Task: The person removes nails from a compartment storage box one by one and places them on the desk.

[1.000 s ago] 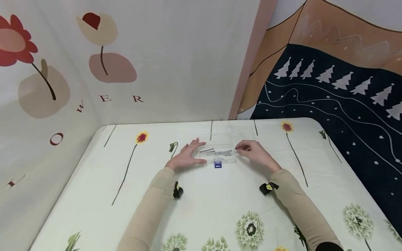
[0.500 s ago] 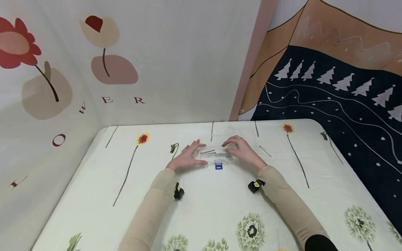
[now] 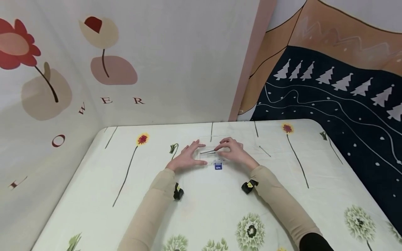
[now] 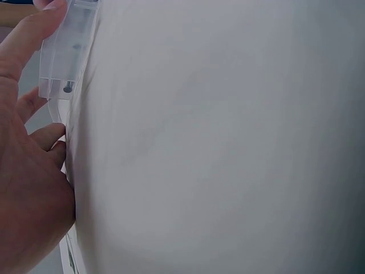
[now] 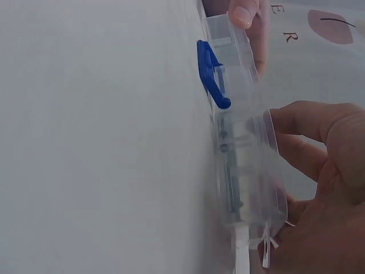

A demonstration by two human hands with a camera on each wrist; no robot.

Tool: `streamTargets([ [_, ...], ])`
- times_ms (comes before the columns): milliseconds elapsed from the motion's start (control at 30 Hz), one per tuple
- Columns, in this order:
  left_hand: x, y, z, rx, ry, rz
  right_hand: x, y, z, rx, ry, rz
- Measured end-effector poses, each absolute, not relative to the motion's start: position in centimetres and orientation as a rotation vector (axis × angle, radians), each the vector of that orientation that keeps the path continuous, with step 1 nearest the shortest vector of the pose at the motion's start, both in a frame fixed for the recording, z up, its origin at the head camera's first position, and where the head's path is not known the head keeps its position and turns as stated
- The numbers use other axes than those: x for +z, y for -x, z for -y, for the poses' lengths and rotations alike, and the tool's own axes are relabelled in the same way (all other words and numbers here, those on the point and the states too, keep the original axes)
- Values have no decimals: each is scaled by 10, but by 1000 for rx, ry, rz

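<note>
A clear plastic box [image 3: 207,158] with a blue latch [image 3: 218,166] stands with its lid tilted back on the cloth-covered table. Inside lie several thin grey nails [image 3: 207,152]; the wall blurs them in the right wrist view. My left hand [image 3: 186,158] holds the box's left end, thumb at the front edge and fingers at the back. My right hand [image 3: 233,152] is over the right half, its bent fingertips by the nails' right ends and thumb and forefinger apart. It hides that half from above. One nail [image 3: 265,151] lies on the cloth to the right.
The white flowered cloth [image 3: 213,202] covers the table. A pale printed curtain [image 3: 188,69] hangs behind it, and a dark curtain with trees [image 3: 314,97] hangs at the right. Black wrist cameras [image 3: 178,191] sit on both sleeves.
My right hand has moved left from beside the box to over its right half. The nail on the cloth at right has come into sight. My left hand stays at the box's left end.
</note>
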State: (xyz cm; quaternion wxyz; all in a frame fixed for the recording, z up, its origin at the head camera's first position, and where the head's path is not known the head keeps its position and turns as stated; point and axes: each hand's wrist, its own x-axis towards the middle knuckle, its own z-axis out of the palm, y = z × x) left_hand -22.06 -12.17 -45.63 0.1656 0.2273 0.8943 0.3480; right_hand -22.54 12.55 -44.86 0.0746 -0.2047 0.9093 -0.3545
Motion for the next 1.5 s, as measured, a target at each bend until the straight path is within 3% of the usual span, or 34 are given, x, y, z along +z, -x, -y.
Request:
streamTargets([
  [667,-458,221,121,994,-647,-2553,-449,224,-122,-916,649,-2717],
  [1500,-457,219,121,1010,-654,-2561,-449,222,-127,-1336,543,-2637],
])
